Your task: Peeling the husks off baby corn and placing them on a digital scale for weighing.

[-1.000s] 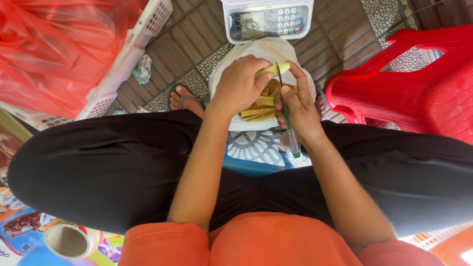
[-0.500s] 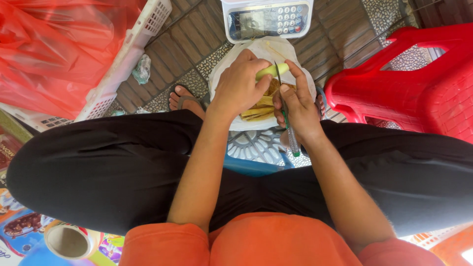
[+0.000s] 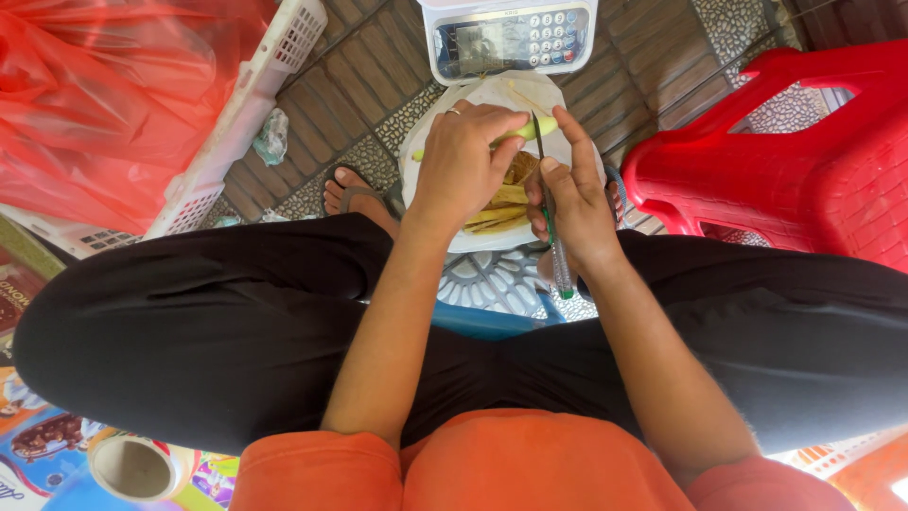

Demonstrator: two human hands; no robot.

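While a red plastic bag (image 3: 85,95) fills the far left over a white slatted crate (image 3: 236,123), a roll of tape (image 3: 132,466) lies low at the left edge on colourful printed packaging (image 3: 38,445). Further right, the left hand (image 3: 461,161) curls its fingers around a pale green fruit (image 3: 525,131), pinching it above a white plastic bag (image 3: 492,95) that holds yellowish peel strips (image 3: 497,203). Just beside it, the right hand (image 3: 572,203) closes on a green-handled peeler (image 3: 553,222), index finger stretched forward, the thin blade touching the fruit. Both hands hover over the bag, which sits on the tiled floor (image 3: 369,66) between the person's knees in black trousers (image 3: 218,322). Behind the bag stands a white digital scale (image 3: 511,38) with a keypad. At the right sits a red plastic stool (image 3: 794,142).
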